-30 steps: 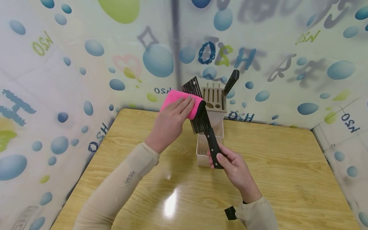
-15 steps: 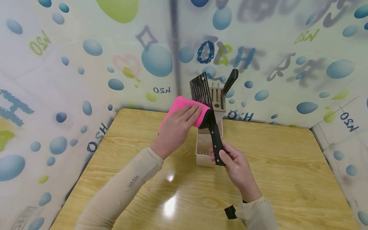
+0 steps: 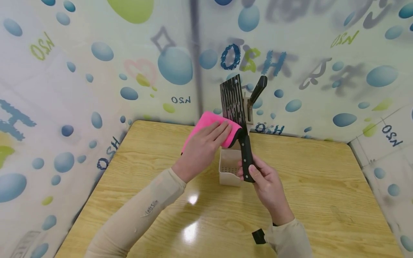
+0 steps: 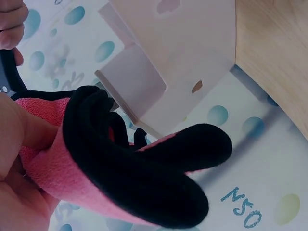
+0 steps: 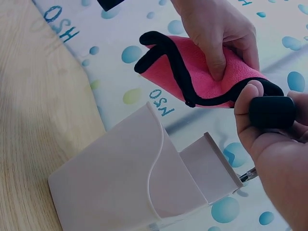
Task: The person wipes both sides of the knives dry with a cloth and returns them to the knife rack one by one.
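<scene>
Two hands (image 3: 201, 150) (image 3: 266, 182), two knives (image 3: 233, 102) (image 3: 259, 89), one pink cloth (image 3: 206, 122), one holder (image 3: 229, 178)

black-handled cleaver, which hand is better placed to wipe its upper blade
Probably the left hand: it holds the pink, black-edged cloth at the streaked blade, while the right hand grips the riveted handle.

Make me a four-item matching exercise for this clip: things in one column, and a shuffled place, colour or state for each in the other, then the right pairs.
Things
1. cloth
2. cleaver
3. holder
4. right hand

Descriptions
A. stands on the table
B. pink with black edging
C. grips a black handle
D. held with its blade upward

Pairs: 1-B, 2-D, 3-A, 4-C
</scene>
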Demonstrator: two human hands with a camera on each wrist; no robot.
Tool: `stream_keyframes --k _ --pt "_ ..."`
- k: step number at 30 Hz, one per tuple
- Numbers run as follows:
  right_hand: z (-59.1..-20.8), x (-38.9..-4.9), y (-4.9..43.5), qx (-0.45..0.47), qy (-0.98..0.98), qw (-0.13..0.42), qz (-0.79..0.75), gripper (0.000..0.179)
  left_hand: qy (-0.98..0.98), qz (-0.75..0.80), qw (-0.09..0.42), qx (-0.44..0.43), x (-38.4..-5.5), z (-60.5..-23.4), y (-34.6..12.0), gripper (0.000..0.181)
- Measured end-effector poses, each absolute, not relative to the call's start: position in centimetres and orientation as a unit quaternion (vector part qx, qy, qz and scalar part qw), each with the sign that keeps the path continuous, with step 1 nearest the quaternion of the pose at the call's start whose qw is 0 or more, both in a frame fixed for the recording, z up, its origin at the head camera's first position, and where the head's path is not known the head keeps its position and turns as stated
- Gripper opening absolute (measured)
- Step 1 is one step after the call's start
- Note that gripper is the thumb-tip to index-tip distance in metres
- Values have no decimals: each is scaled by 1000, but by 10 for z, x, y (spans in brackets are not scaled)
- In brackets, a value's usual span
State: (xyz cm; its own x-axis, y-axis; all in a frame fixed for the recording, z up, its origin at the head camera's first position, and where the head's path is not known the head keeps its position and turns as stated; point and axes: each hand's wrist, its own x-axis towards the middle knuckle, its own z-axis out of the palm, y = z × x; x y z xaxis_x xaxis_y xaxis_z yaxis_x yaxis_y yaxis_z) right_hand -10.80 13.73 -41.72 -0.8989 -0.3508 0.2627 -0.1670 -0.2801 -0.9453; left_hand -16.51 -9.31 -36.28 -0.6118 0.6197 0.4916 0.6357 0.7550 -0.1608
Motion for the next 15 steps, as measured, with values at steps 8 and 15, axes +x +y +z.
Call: stream_keyframes --k 8,15 --pt "-417 -109 138 -229 588 59 -773 44 -897 -26 267 -350 -165 -363 -94 54" --pt "-417 -108 138 -223 597 75 -767 47 -901 -22 268 -340 -168 -359 -98 57"
